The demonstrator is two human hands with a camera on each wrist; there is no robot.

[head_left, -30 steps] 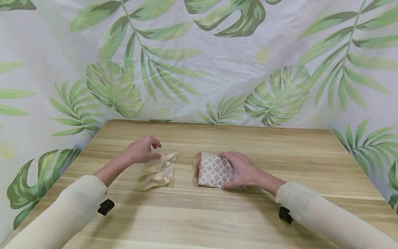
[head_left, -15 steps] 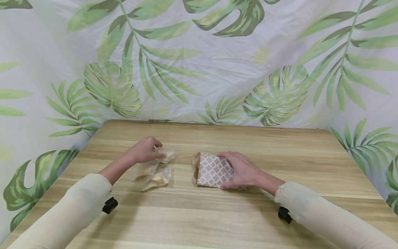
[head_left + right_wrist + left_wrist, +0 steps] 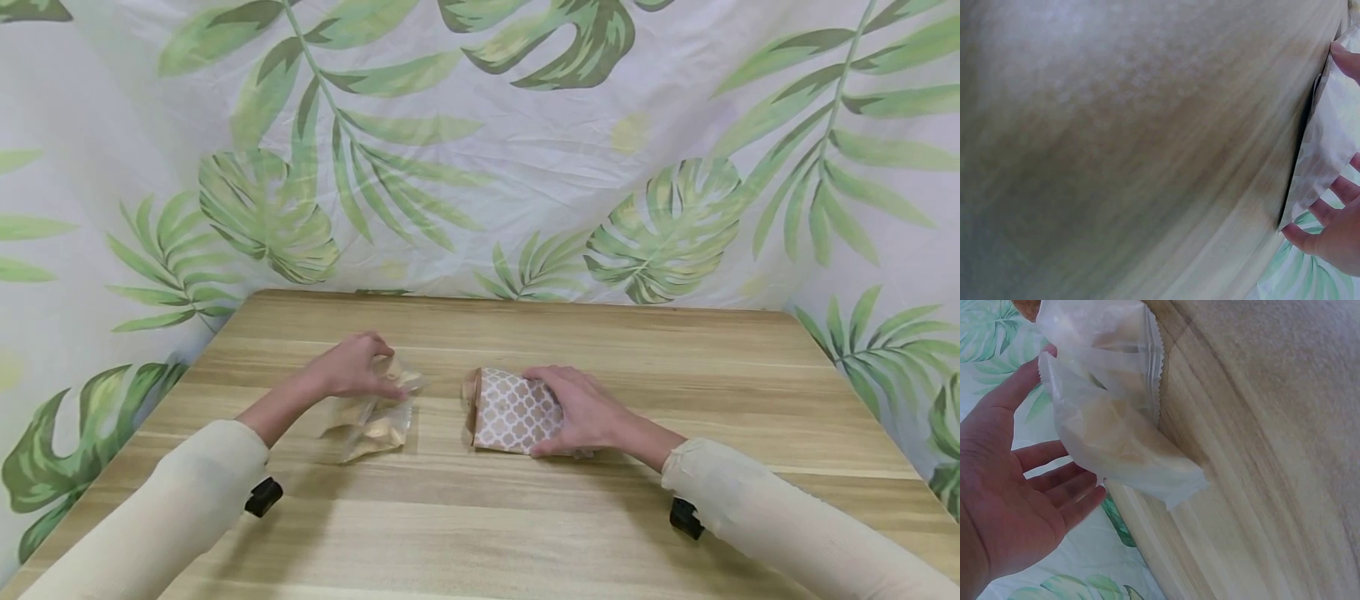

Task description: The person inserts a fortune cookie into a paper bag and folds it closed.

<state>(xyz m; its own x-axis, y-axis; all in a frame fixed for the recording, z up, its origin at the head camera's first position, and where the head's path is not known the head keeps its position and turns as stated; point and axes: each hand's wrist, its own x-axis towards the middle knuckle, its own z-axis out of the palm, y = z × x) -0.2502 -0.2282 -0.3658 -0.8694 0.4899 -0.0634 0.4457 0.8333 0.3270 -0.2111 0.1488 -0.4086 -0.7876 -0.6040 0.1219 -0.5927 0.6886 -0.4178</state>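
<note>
Left hand: thumb and curled fingers pinch the far end of a clear plastic snack bag, raising that end a little off the wooden table while the near end lies on the boards; the left wrist view shows the bag draped across the fingers, pale pieces of food visible through the film, serrated seal along one edge. Right hand: laid on a brown paper bag with a white lattice print, fingers bent over its far and near edges, holding it flat on the table; the bag's open brown mouth faces the plastic bag, the two lying near each other but apart. Right wrist view: fingertips gripping the printed bag's edge. Both arms in cream sleeves. Surround: white cloth backdrop with green leaf print behind and beside the table.
</note>
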